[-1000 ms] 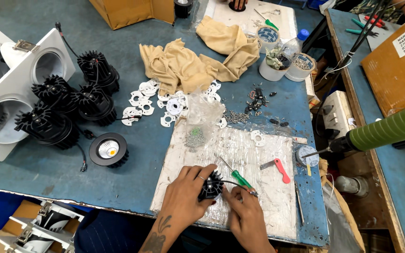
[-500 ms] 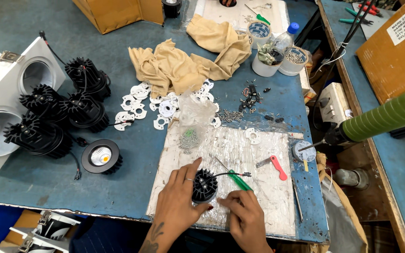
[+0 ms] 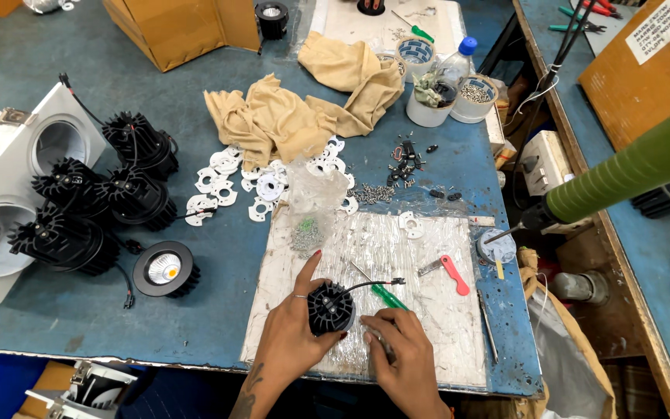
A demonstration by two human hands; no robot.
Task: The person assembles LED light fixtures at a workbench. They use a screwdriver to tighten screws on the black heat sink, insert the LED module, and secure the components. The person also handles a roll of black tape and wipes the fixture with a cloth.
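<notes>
- the left hand (image 3: pixel 288 334) has its grip wrapped round a small black finned lamp body (image 3: pixel 330 307), on the white mat (image 3: pixel 420 310) at the near edge of the table (image 3: pixel 219 326).
- the right hand (image 3: pixel 405 349) is closed on a green-handled screwdriver (image 3: pixel 381 293), just beside the lamp body.
- a red-handled tool (image 3: pixel 451 273) lies on the mat, near the table's right edge.
- more black lamp bodies (image 3: pixel 94 209) sit by the left edge.

Counts on the blue surface (image 3: pixel 63 326)

Two hands (image 3: pixel 292 334) (image 3: pixel 405 361), one finned black heat sink (image 3: pixel 330 307) held, two green-handled screwdrivers (image 3: pixel 385 295) (image 3: pixel 420 32), three white cups (image 3: pixel 428 105) (image 3: pixel 474 97) (image 3: pixel 416 53), one red-handled tool (image 3: pixel 454 273).
</notes>
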